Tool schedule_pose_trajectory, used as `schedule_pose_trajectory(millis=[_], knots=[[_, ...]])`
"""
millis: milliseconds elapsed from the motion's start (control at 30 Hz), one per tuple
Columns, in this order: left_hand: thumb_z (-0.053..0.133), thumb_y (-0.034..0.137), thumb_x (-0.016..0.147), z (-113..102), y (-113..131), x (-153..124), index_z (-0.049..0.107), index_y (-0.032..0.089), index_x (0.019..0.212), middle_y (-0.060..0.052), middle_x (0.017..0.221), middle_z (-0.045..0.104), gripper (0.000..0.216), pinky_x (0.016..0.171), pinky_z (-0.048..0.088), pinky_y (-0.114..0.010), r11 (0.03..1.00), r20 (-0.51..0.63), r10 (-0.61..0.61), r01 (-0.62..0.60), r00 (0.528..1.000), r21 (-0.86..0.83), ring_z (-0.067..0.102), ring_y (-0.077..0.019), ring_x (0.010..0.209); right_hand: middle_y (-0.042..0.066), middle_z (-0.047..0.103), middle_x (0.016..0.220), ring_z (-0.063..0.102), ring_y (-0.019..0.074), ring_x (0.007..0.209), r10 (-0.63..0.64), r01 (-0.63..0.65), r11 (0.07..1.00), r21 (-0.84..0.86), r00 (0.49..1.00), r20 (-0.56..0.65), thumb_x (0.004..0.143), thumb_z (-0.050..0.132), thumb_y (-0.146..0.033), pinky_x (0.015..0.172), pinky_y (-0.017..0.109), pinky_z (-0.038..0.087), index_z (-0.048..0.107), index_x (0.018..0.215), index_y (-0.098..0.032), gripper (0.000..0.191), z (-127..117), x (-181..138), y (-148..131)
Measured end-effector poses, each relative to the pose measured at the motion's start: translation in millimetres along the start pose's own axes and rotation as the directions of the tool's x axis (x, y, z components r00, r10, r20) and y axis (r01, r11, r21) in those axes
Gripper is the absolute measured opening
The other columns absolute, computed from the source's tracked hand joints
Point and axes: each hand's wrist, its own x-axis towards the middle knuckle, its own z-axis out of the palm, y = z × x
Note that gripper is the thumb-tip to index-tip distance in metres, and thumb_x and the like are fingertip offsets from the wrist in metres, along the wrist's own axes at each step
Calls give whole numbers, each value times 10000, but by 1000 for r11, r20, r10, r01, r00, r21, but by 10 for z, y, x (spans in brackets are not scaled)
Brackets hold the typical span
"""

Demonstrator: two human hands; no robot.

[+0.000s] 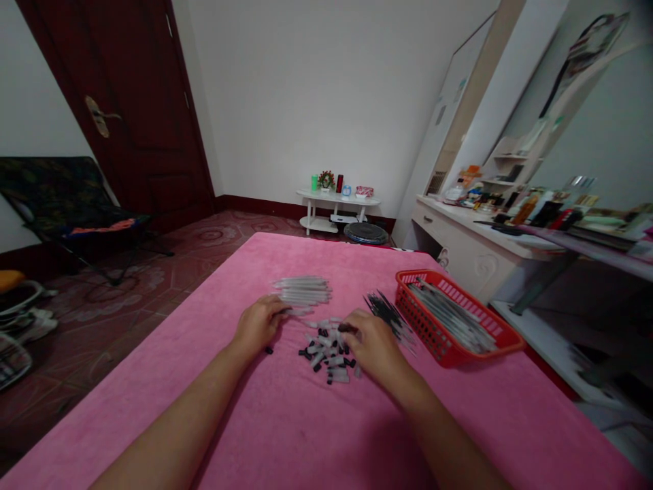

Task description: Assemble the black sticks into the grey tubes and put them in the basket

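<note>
At the frame's centre, the left hand (259, 329) pinches a slim dark-ended pen tube (300, 312), just below the row of translucent pen barrels (305, 289). Right of centre, the right hand (371, 340) grips a small black piece (347, 328) at the edge of the heap of short clear-and-black pen parts (329, 361). A loose pinch could drop either piece — and a careless wrist might scatter the heap or the dark refills (388, 313) beside the red basket (424, 328).

I see an open lane on the pink plush cloth (293, 435) between the bare forearms (178, 415), ending at the heap of small translucent-and-black plastic caps (329, 358). Left of the left hand (256, 327): free. Right side: red perforated plastic basket (432, 332) blocks low passes.
</note>
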Motion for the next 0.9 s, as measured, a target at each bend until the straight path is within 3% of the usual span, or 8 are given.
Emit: schedule_pose_trajectory(millis=[200, 300, 433, 633, 733, 900], knots=[[637, 356, 756, 107, -156, 13, 723, 184, 970, -69, 958, 729, 288, 796, 509, -318, 937, -85, -246, 215, 965, -276, 664, -219, 874, 37, 625, 1042, 492, 177, 1025, -285, 281, 958, 48, 953, 106, 792, 594, -116, 893, 294, 373, 645, 1030, -212, 262, 322, -37, -521], [630, 378, 756, 100, -181, 22, 719, 170, 982, -72, 979, 727, 319, 806, 507, -324, 896, -124, -294, 228, 948, -381, 667, -222, 889, 47, 611, 1061, 478, 183, 1040, -376, 380, 925, 2, 914, 153, 808, 535, -76, 910, 313, 370, 612, 1099, -209, 329, 442, 27, -731], [624, 374, 758, 36, -135, 26, 723, 166, 944, -65, 951, 732, 295, 760, 508, -306, 868, -212, -336, 214, 918, -449, 667, -212, 856, 57, 596, 1031, 488, 197, 999, -428, 449, 890, -78, 882, 195, 816, 507, -92, 857, 320, 402, 610, 1056, -202, 284, 672, 124, -907], [620, 392, 769, 14, -123, 10, 725, 172, 926, -52, 920, 735, 290, 714, 499, -288, 875, -236, -313, 182, 920, -449, 661, -201, 814, 78, 594, 991, 531, 200, 924, -319, 359, 912, -197, 924, 210, 758, 456, 2, 754, 292, 428, 611, 957, -173, 307, 874, 165, -911], [605, 398, 791, 20, -143, -1, 723, 190, 958, -52, 943, 730, 292, 733, 496, -297, 899, -243, -289, 175, 926, -402, 656, -200, 831, 79, 601, 946, 553, 195, 891, -246, 289, 930, -225, 948, 201, 712, 471, 29, 736, 283, 418, 619, 924, -162, 322, 711, 165, -802], [567, 383, 835, 13, -94, -26, 717, 233, 1003, -53, 936, 714, 270, 760, 484, -315, 981, -285, -99, 45, 954, -189, 619, -197, 859, 58, 628, 916, 581, 153, 834, -6, 8, 995, -103, 1000, 16, 869, 482, -158, 733, 241, 401, 645, 865, -191, 167, 305, 131, -505]])
